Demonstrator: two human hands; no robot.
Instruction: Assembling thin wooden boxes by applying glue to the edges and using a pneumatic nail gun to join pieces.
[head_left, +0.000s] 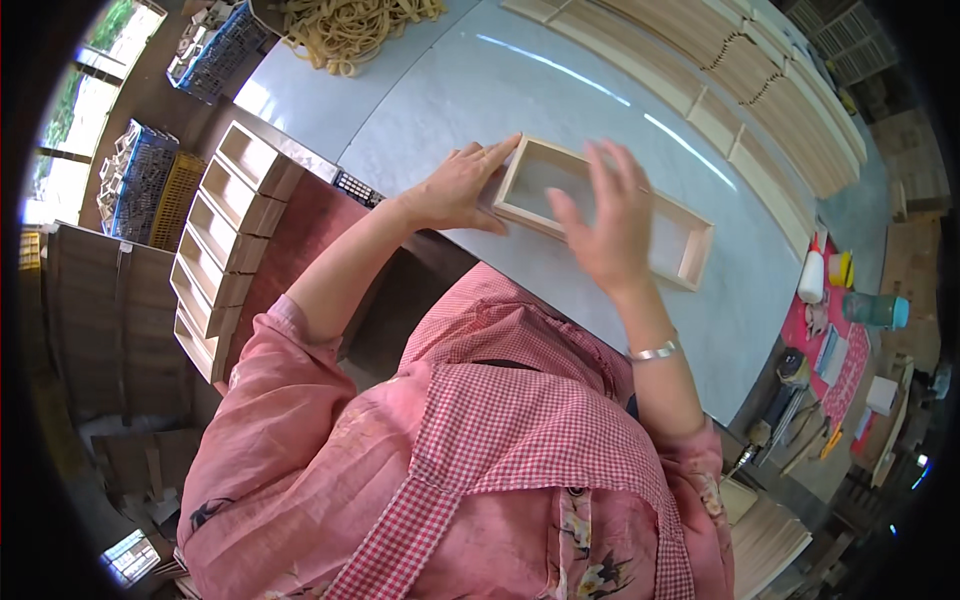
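Note:
A shallow rectangular frame of pale wood (692, 256) lies at a slant on the pale grey tabletop (440, 110). Grey shows through its inside; whether it has a bottom, I cannot tell. My left hand (460, 190) rests against the frame's left end, thumb and index finger stretched apart along that edge. Over the middle of the frame is my right hand (612, 225), fingers spread and slightly blurred, with nothing visible in it. It covers part of the frame's long sides; whether it touches the wood is unclear.
Long wooden strips (770, 100) are stacked along the far right. Tan rubber bands (350, 30) lie in a heap at the far left. A row of wooden boxes (215, 245) stands left, near a blue crate (150, 190). At right are a white bottle (812, 277) and a teal-lidded jar (873, 310).

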